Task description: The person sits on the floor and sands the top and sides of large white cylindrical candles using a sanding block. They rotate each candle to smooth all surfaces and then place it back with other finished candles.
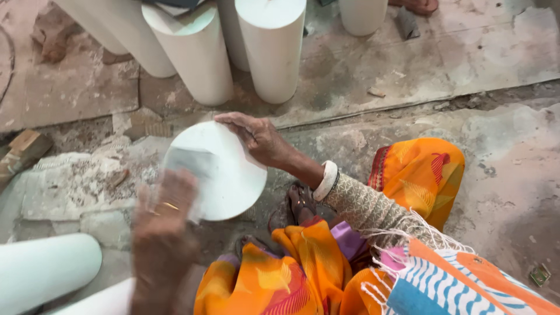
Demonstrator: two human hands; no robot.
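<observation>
A white round piece (230, 178), its flat circular face up, stands on the floor in front of my knees. My right hand (256, 139) lies over its far rim, fingers curled along the edge, steadying it. My left hand (163, 219), blurred by motion and wearing a ring, presses a pale grey sheet (188, 162) flat against the left side of the round face. My lap is covered with orange cloth (303, 262), and a white bangle (326, 179) sits on my right wrist.
Several white cylinders (271, 46) stand upright on the floor at the back. Another white cylinder (46, 268) lies at the lower left. The concrete floor (373, 76) is cracked and dusty. A wooden block (23, 149) lies at the left edge.
</observation>
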